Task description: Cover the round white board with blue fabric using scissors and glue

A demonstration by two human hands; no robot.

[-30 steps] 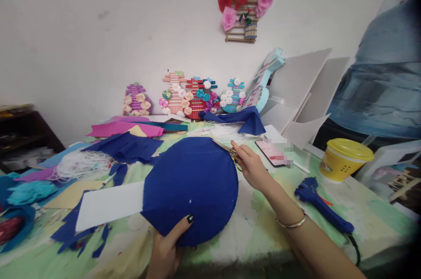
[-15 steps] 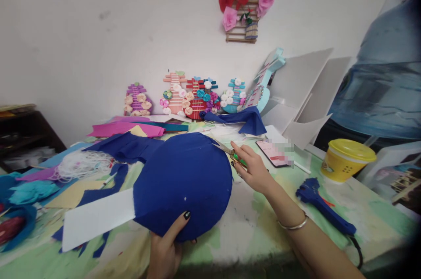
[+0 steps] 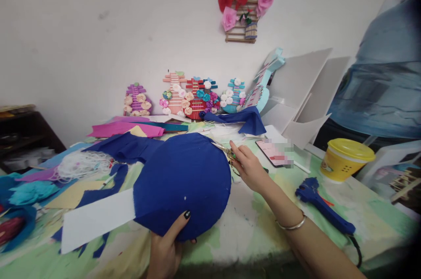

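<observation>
My left hand (image 3: 169, 244) grips the lower edge of a round board covered in dark blue material (image 3: 184, 182), thumb on top and fingers beneath. A bare white strip (image 3: 98, 221) sticks out from the round part toward the lower left. In my right hand (image 3: 248, 167) is a pair of scissors (image 3: 225, 148), the fingers around its handles. The blade tips point left and meet the upper right edge of the blue round. Whether the blades are parted is too small to tell.
To the right lie a blue glue gun (image 3: 324, 206), a yellow-lidded tub (image 3: 347, 160) and a phone (image 3: 272, 154). Blue scraps (image 3: 126, 145) and white string (image 3: 82, 166) cover the left side. Decorated small guitars (image 3: 197, 99) line the wall behind.
My right hand and the scissors have shifted very slightly left along the edge of the blue round. My left hand keeps its grip in the same place.
</observation>
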